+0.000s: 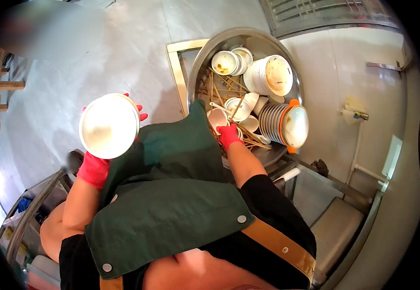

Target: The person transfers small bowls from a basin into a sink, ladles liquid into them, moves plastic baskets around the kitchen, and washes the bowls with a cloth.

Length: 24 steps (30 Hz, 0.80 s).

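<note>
Both hands wear red gloves. My left hand (95,169) holds a white bowl (109,126) up at the left, its fingers wrapped round the far side and underneath. My right hand (229,136) reaches into a large metal basin (205,48), its fingers closed at a pink-toned bowl (217,118) among wooden chopsticks (215,87); what it grips is too small to make out. Close to it lie a white cup (250,123) and a white spoon (219,108).
In the basin also stand a stack of white bowls (278,75), a stack with an orange-rimmed bowl (296,126), and small dirty bowls (224,63). A wooden stool (4,86) stands far left, a metal rail (31,212) lower left, and a wall tap (361,116) at right.
</note>
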Each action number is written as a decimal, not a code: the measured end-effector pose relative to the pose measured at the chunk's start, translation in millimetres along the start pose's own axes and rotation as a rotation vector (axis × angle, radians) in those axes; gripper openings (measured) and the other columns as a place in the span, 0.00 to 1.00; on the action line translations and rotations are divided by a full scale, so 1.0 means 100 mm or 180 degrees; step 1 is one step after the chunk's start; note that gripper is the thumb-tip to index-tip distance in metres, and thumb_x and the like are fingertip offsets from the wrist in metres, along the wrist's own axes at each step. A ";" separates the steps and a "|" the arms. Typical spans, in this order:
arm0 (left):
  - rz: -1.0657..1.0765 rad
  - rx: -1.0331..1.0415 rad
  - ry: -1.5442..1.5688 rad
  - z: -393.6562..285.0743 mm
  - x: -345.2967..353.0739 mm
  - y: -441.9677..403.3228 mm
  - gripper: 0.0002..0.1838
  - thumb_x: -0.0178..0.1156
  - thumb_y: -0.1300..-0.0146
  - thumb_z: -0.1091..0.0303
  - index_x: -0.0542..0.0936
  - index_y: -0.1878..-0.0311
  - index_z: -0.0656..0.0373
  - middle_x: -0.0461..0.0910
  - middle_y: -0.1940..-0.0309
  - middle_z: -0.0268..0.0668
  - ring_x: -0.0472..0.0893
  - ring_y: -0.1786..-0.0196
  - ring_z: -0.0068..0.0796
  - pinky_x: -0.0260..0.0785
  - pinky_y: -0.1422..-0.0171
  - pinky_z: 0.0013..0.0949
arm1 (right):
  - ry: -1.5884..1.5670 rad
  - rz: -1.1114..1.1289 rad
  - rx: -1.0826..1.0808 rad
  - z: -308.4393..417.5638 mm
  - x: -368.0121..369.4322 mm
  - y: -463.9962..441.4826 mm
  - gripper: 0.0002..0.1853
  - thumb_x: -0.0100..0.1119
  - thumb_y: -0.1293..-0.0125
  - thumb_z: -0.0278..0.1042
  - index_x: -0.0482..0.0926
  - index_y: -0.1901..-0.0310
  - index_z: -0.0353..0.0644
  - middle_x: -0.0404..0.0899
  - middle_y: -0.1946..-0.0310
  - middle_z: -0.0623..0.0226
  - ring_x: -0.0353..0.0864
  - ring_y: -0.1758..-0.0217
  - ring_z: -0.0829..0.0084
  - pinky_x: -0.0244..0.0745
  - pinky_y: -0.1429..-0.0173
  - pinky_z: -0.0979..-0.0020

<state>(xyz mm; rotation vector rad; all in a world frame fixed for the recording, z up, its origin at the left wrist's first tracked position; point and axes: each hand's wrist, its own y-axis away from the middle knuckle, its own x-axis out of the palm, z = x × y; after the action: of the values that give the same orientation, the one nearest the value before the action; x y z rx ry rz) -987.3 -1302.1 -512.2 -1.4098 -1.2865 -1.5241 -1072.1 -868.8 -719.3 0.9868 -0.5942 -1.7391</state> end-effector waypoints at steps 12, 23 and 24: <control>-0.0360 -0.0288 0.0300 -0.02 -0.26 -0.07 0.58 0.55 0.48 0.21 0.59 0.25 0.58 0.67 0.32 0.53 0.62 0.28 0.66 0.72 0.41 0.70 | -0.0743 -0.0212 -0.0907 0.82 -0.58 0.66 0.29 0.58 0.30 0.54 0.67 0.35 0.47 0.77 0.46 0.58 0.82 0.51 0.58 0.83 0.56 0.54; -0.0529 -0.0418 0.0718 0.08 -0.32 -0.17 0.42 0.39 0.30 0.29 0.67 0.29 0.54 0.70 0.32 0.44 0.70 0.31 0.47 0.63 0.27 0.53 | 0.0574 0.1375 -0.2043 2.08 0.01 2.16 0.26 0.51 0.25 0.49 0.71 0.38 0.35 0.77 0.46 0.60 0.76 0.43 0.67 0.71 0.39 0.68; -0.0592 -0.0414 0.0623 0.10 -0.27 -0.17 0.42 0.38 0.30 0.29 0.67 0.29 0.54 0.70 0.32 0.45 0.70 0.31 0.47 0.63 0.27 0.53 | 0.0664 0.1510 -0.1919 2.19 0.16 2.37 0.24 0.51 0.26 0.48 0.74 0.40 0.35 0.80 0.49 0.62 0.77 0.45 0.70 0.71 0.40 0.70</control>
<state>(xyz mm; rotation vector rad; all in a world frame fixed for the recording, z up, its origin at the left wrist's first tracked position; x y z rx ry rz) -995.3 -1291.2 -543.3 -1.2106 -1.2445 -1.8507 -1133.7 -984.5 -424.4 0.5310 -0.1271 -1.2519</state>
